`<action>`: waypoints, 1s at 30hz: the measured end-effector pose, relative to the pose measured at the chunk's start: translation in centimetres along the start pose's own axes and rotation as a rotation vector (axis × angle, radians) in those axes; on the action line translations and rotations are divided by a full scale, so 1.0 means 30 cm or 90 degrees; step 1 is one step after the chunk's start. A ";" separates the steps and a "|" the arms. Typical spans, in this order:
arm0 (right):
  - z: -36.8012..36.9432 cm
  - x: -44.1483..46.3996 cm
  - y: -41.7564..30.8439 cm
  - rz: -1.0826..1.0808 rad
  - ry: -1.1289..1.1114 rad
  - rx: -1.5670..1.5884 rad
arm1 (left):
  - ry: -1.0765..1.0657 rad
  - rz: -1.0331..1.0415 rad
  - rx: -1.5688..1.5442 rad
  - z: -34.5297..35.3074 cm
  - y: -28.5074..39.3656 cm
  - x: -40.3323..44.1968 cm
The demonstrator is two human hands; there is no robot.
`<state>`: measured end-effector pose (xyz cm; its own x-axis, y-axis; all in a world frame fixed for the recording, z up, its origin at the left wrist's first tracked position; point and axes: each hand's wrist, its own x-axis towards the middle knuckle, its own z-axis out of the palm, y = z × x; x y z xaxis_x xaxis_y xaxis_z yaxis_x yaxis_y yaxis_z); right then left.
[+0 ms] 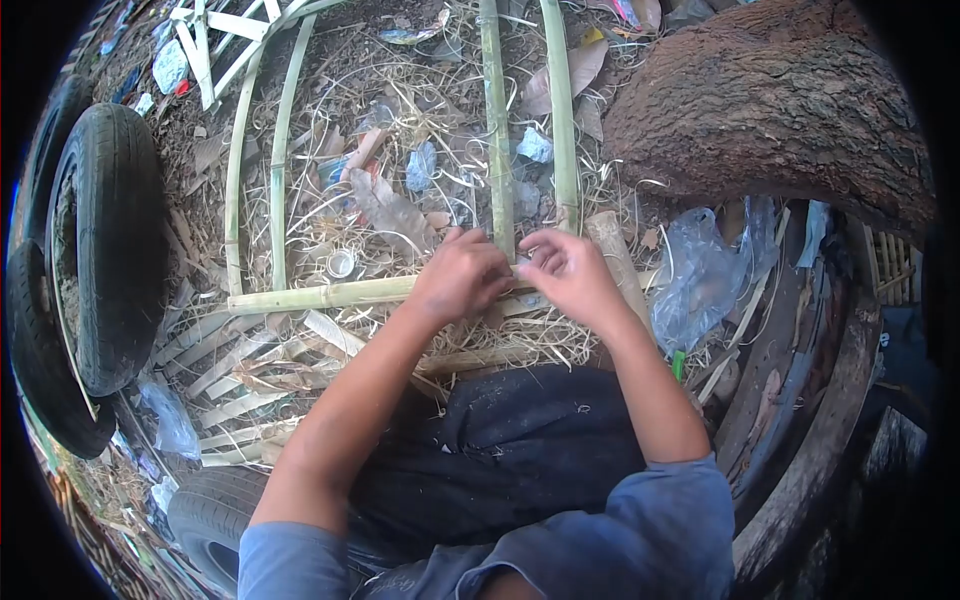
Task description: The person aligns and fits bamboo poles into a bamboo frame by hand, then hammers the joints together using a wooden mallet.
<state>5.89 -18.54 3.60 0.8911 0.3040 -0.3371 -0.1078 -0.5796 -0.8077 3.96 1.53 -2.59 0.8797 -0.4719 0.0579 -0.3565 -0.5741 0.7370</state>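
Observation:
A split bamboo crosspiece (pixel 330 295) lies sideways in front of my knees, with slender bamboo strips meeting it. My left hand (pixel 460 278) rests over it, fingers curled at the foot of one upright bamboo strip (pixel 497 130); what they grip is hidden. Just right of that joint, my right hand (pixel 570 272) has its thumb and fingertips drawn together, and anything pinched there is too small to name. A second upright strip (pixel 562 120) runs down behind the right hand. Further left, two thinner strips (pixel 280 190) reach the crosspiece.
Old tyres (pixel 120 250) stand at the left, another tyre (pixel 215 510) near my leg. A thick tree trunk (pixel 770 110) lies at upper right, above a clear plastic bag (pixel 700 275). Bamboo shavings (pixel 270 370) and dry leaves (pixel 390 210) litter the ground. A bamboo frame (pixel 235 25) sits at top left.

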 end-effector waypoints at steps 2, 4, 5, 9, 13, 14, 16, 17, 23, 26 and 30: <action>0.019 -0.042 -0.005 -0.021 -0.016 0.023 | 0.005 -0.001 -0.001 0.001 0.000 0.001; 0.060 -0.053 0.024 -0.035 0.054 0.077 | 0.009 0.001 0.001 0.005 0.005 0.000; 0.076 -0.046 0.037 -0.037 0.073 0.063 | 0.003 -0.007 0.005 0.006 0.006 0.000; 0.111 -0.020 0.080 0.127 0.008 0.296 | 0.033 0.014 -0.009 0.011 -0.009 -0.001; 0.098 -0.017 0.093 0.131 -0.005 0.324 | 0.056 0.039 -0.026 0.021 -0.011 0.001; 0.099 -0.017 0.090 0.134 -0.011 0.329 | 0.054 0.045 -0.020 0.021 -0.013 0.002; 0.107 -0.016 0.097 0.137 -0.008 0.339 | 0.051 0.053 -0.017 0.016 -0.014 -0.005; 0.114 -0.018 0.101 0.119 -0.005 0.340 | 0.054 0.054 -0.011 0.014 -0.014 -0.007; 0.060 -0.126 0.054 0.065 0.077 0.131 | 0.044 0.060 0.011 0.022 -0.012 0.006; -0.150 -0.299 0.052 0.054 0.147 -0.127 | 0.038 0.029 0.028 0.026 -0.007 0.001; -0.342 -0.510 0.234 0.161 0.092 -0.367 | 0.038 0.046 0.009 0.018 -0.009 -0.002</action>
<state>-3.98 -35.01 8.06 0.9242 0.0229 -0.3813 -0.1040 -0.9454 -0.3088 3.85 1.35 -3.17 0.8683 -0.4724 0.1512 -0.4243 -0.5497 0.7196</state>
